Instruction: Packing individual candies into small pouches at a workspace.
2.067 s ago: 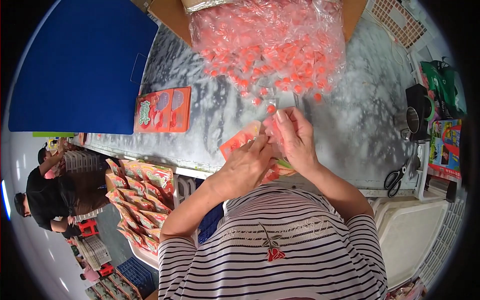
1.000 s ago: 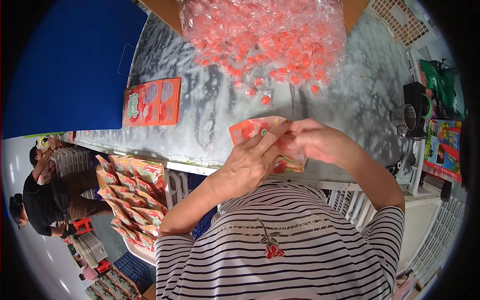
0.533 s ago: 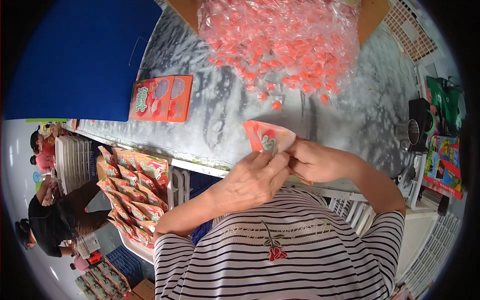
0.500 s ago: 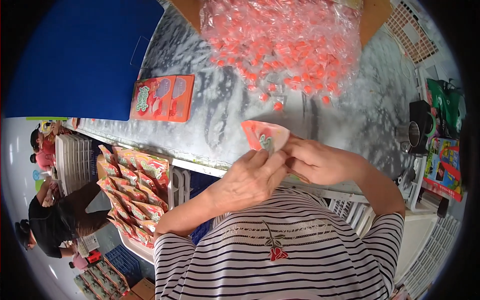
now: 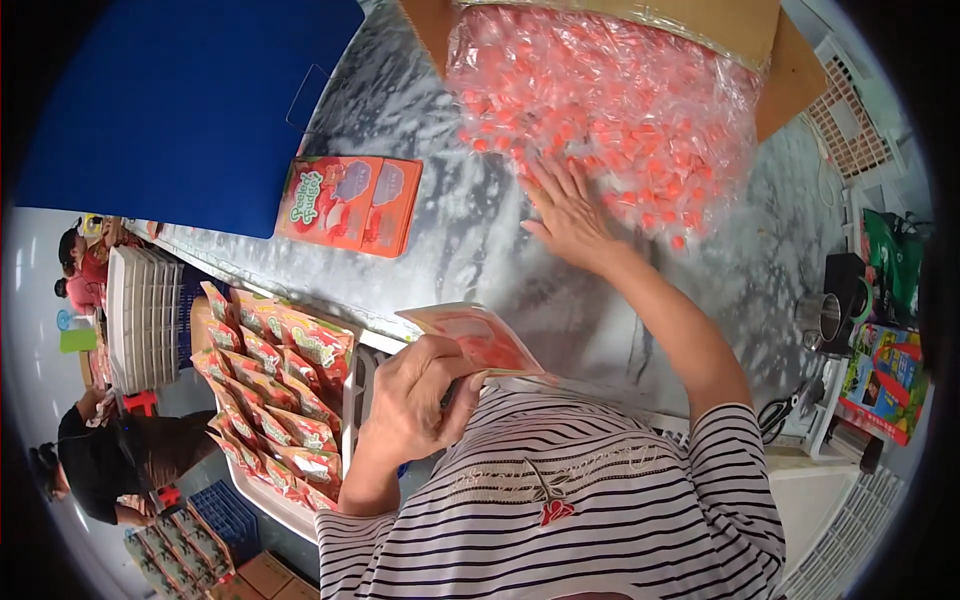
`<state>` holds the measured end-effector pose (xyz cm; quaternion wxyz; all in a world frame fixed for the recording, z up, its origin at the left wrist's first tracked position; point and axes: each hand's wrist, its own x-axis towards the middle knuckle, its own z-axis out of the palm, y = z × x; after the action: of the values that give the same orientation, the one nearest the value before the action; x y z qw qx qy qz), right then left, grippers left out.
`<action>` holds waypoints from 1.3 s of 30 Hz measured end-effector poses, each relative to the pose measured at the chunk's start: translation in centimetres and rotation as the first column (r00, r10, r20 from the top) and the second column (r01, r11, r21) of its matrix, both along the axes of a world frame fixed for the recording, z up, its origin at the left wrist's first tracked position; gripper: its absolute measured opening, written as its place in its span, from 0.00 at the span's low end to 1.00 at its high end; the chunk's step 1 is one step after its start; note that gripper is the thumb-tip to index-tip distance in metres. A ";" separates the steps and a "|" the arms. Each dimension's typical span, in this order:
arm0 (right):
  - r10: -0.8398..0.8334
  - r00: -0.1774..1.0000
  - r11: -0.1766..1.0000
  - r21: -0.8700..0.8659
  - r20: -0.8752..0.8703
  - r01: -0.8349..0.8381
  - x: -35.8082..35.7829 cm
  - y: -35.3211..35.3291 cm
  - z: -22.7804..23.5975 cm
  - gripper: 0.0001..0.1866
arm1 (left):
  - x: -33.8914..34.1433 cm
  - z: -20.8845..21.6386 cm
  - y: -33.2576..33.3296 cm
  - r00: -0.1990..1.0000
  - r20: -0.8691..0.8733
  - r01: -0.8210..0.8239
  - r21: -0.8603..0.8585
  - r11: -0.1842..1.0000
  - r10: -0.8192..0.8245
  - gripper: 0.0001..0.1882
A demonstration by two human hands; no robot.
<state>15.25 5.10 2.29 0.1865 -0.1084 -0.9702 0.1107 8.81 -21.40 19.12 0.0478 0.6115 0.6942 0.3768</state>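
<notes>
My left hand (image 5: 415, 395) is closed on the edge of a red packaging pouch (image 5: 485, 335), held above the near edge of the table (image 5: 420, 285). My right hand (image 5: 572, 218) reaches forward with its fingers spread, and its fingertips touch the near side of a heap of red candies in clear wrappers (image 5: 610, 130). Nothing shows in its grasp. The heap spills from a cardboard box (image 5: 740, 25) lying on the table. To the left of the right hand lies a stack of flat red pouches (image 5: 390, 210).
A white basket (image 5: 290, 515) of upright filled pouches (image 5: 270, 390) stands left of me, below table height. A blue panel (image 5: 170, 110) covers the far left. Scissors (image 5: 778, 415) and a metal cup (image 5: 822, 318) are at the right. Co-workers (image 5: 110, 450) are at far left.
My right hand has let go of the pouch and moved forward to the candies. My left hand has kept the pouch and drawn it left and nearer to me. The view has shifted slightly.
</notes>
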 end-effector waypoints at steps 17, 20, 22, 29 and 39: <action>-0.051 0.997 0.955 -0.296 -0.050 0.034 9.3 -4.6 -0.4 0.27 | 0.4 -0.3 0.3 0.998 0.059 -0.016 -0.016 1.000 0.017 0.05; -0.210 0.977 0.777 -0.613 -0.034 0.146 10.8 -2.7 -0.2 0.23 | 1.0 -0.1 -0.2 0.995 0.091 -0.041 -0.034 0.999 0.044 0.05; -0.247 0.965 0.521 -0.828 0.085 0.206 12.1 -2.0 0.2 0.21 | 1.2 0.1 -0.5 0.992 0.087 -0.085 -0.041 0.995 0.089 0.05; -0.366 0.931 0.578 -0.789 -0.023 0.208 16.7 -1.4 1.9 0.26 | 0.2 0.7 -1.6 0.990 0.035 -0.136 0.033 0.990 0.135 0.05; 0.126 0.945 0.983 -0.164 0.303 -0.079 10.4 -3.4 2.5 0.58 | 0.4 1.7 -0.7 0.999 0.028 -0.029 -0.020 0.999 0.029 0.05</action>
<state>25.63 1.72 4.75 0.0160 -0.0874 -0.9807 0.1742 9.19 -22.13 20.86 0.0584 0.5954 0.7059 0.3792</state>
